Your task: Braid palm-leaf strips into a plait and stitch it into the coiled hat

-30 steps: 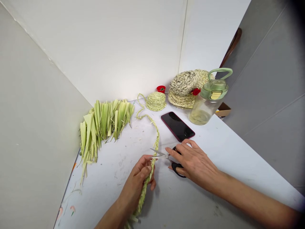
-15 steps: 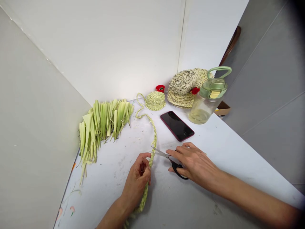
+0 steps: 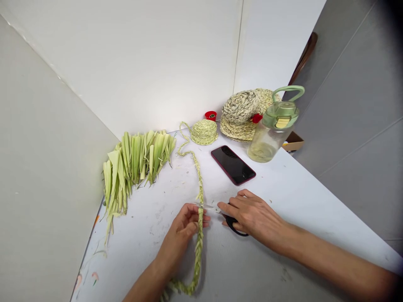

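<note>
Leaf braid runs along the counter through the left hand, its fingers curled closed around it; the right hand has its fingers wrapped over steel scissors, blades held close beside the braid.

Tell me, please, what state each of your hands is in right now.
Left hand: curled, holding the braided leaf strip.
Right hand: closed, holding the black-handled scissors.
</note>
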Motion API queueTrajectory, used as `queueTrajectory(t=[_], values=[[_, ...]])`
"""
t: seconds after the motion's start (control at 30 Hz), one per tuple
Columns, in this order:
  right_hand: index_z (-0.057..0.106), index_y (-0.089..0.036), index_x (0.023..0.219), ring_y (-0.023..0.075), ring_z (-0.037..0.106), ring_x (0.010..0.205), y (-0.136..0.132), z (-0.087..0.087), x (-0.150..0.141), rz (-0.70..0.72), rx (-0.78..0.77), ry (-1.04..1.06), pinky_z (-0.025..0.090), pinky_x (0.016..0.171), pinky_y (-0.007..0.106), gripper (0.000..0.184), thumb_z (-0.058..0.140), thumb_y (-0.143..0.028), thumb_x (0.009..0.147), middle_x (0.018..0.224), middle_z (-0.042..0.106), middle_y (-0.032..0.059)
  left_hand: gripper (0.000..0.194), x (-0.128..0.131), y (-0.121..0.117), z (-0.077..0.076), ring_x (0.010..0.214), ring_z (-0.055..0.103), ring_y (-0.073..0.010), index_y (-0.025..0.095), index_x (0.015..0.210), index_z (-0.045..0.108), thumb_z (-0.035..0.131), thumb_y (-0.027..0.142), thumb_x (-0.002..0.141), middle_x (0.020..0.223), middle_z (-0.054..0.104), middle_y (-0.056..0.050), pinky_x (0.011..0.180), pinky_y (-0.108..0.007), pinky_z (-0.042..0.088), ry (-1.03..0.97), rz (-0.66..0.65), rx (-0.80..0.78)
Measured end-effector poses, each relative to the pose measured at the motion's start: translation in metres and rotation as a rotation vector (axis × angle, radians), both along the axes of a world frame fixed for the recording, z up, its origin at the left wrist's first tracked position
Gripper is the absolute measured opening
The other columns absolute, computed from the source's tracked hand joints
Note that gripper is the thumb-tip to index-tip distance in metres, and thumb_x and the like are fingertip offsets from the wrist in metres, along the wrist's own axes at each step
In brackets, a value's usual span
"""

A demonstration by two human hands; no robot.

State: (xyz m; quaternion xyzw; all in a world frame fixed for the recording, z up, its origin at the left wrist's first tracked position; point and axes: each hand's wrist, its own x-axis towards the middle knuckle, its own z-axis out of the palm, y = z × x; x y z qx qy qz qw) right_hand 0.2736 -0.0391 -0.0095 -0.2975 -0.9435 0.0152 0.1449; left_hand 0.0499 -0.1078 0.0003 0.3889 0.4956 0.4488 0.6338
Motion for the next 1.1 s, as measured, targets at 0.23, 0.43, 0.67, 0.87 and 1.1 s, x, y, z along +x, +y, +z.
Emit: queueTrajectory(t=[0.23,0.43,0.67,0.87,1.1], values=[[0.062,-0.022,0.105,0.0173,0.056,0.070,-0.0061,0.0024,-0.0039,0.005,-0.064,0.046,0.033,0.078,0.031,0.017,0.068,-0.028,0.090,0.078,0.062,-0.0025,0.012,-0.0030,0.0050,0.0047,0.064,0.059,-0.0084,0.016,0.099,0.061,0.064,0.026,0.092,0.087,0.067,-0.003,0.063,-0.021,0.046,-0.309,0.030,-0.104],[0.063,-0.021,0.095,0.0152,0.056,0.060,-0.0025,0.0007,-0.0043,0.014,-0.038,0.077,0.033,0.070,0.031,0.004,0.064,-0.024,0.093,0.068,0.062,-0.0040,0.021,-0.0038,0.0065,0.0029,0.060,0.059,-0.0083,0.014,0.099,0.066,0.074,0.025,0.084,0.081,0.066,-0.002,0.061,-0.020,0.047,-0.314,0.096,-0.147],[0.062,-0.018,0.112,0.0218,0.063,0.081,0.0032,0.0048,0.0024,-0.086,0.007,0.105,0.037,0.083,0.036,0.034,0.074,-0.034,0.085,0.088,0.067,0.0034,0.031,-0.0042,0.0070,0.0028,0.060,0.057,-0.0070,0.014,0.108,0.070,0.078,0.029,0.082,0.078,0.063,0.000,0.060,-0.020,0.045,-0.248,0.067,-0.128],[0.063,-0.018,0.111,0.0217,0.063,0.081,0.0017,0.0019,-0.0017,-0.113,0.045,0.083,0.036,0.086,0.037,0.035,0.077,-0.032,0.082,0.086,0.065,0.0027,0.029,-0.0022,0.0034,-0.0032,0.059,0.053,-0.0081,0.020,0.106,0.068,0.079,0.027,0.080,0.071,0.052,0.005,0.058,-0.022,0.043,-0.167,0.008,-0.048],[0.065,-0.019,0.097,0.0170,0.058,0.064,0.0031,0.0051,0.0000,-0.078,0.046,0.047,0.033,0.072,0.032,0.012,0.070,-0.026,0.089,0.072,0.063,-0.0014,0.029,0.0009,0.0028,-0.0012,0.061,0.051,-0.0087,0.021,0.105,0.064,0.078,0.027,0.080,0.069,0.050,0.006,0.060,-0.022,0.041,-0.076,-0.016,-0.013]])
